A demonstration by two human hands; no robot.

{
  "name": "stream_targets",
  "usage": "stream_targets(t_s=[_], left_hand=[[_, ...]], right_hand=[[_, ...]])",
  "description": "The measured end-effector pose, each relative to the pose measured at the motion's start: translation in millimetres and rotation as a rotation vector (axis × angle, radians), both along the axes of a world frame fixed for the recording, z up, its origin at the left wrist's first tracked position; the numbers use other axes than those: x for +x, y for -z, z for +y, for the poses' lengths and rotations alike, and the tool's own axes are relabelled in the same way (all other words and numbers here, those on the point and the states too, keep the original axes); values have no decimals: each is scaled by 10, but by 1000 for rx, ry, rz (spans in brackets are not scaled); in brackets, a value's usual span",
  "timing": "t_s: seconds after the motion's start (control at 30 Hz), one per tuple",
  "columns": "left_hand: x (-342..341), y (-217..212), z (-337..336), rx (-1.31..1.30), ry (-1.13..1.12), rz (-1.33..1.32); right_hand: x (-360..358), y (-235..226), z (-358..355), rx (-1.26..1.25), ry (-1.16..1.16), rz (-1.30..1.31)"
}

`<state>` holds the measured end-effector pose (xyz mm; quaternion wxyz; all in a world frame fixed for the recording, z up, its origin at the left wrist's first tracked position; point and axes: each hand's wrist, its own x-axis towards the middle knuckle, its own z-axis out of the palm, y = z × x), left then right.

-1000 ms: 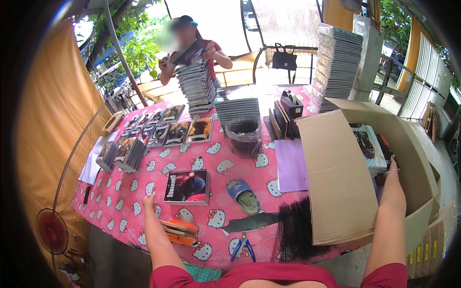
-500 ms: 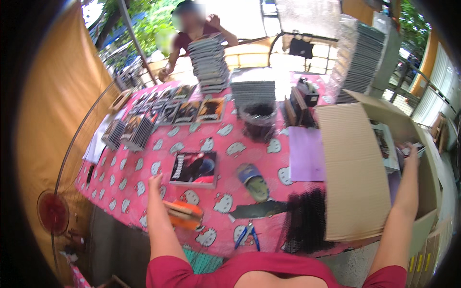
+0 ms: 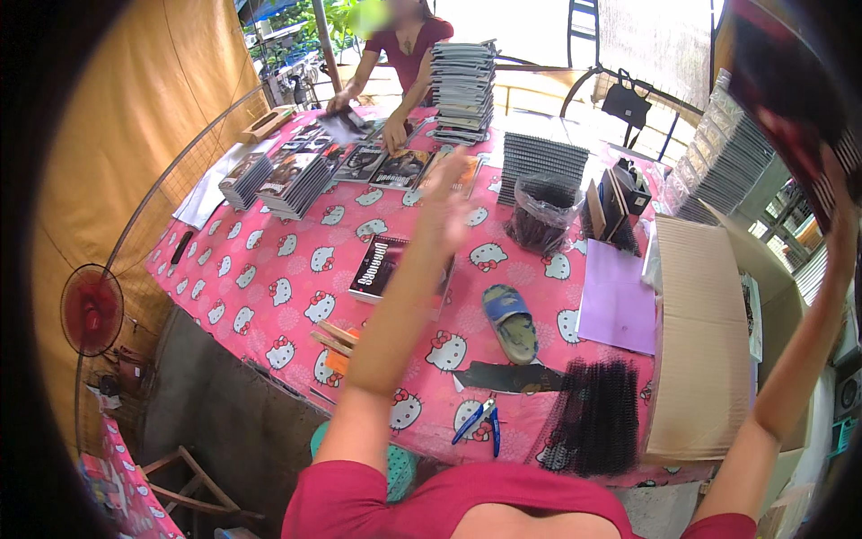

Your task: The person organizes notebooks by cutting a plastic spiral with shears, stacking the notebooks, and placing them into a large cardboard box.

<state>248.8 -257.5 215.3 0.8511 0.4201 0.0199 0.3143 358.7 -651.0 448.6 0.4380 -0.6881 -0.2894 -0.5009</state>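
Note:
My right hand (image 3: 840, 190) is raised at the far right, its fingers closed on the edge of a dark spiral-bound book (image 3: 795, 103) with a black and red cover. That book is partly cut off by the rim of the view. My left hand (image 3: 449, 202) reaches over the table, blurred, with its fingers stretched out and nothing visible in it. Under my left forearm lies another spiral-bound book (image 3: 382, 265) with a dark cover, partly hidden. Beside it are a blue patterned slipper (image 3: 510, 322) and blue-handled cutters (image 3: 479, 426).
A cardboard box (image 3: 705, 341) stands open at the right. Black binding coils (image 3: 593, 418), a purple sheet (image 3: 618, 296), a plastic-lined bin (image 3: 541, 216) and stacks of books (image 3: 462, 90) share the pink table. Across it, a co-worker (image 3: 409, 54) handles books.
My right hand has come up out of the box with the dark book. My left hand has moved up and right, over the lying book. The co-worker now leans over the laid-out books.

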Motion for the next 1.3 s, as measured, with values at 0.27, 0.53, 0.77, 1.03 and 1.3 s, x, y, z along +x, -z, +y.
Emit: stream_targets(t_s=[0.27, 0.53, 0.77, 1.03, 1.3], left_hand=[[18, -455, -334, -380, 282, -760], [-1150, 588, 145, -256, -318, -186], [-1416, 1128, -353, 455, -644, 178], [-1772, 1921, -511, 468, -325, 441], [-1892, 1872, -513, 469, -147, 607]], right_hand=[[-721, 1220, 2273, -140, -928, 363], [-436, 1758, 2573, -587, -1621, 808], [-911, 2905, 2380, -297, -1406, 888], [-1089, 4413, 2022, -448, -1427, 1256], [-1072, 4736, 2071, -457, -1450, 1391]])
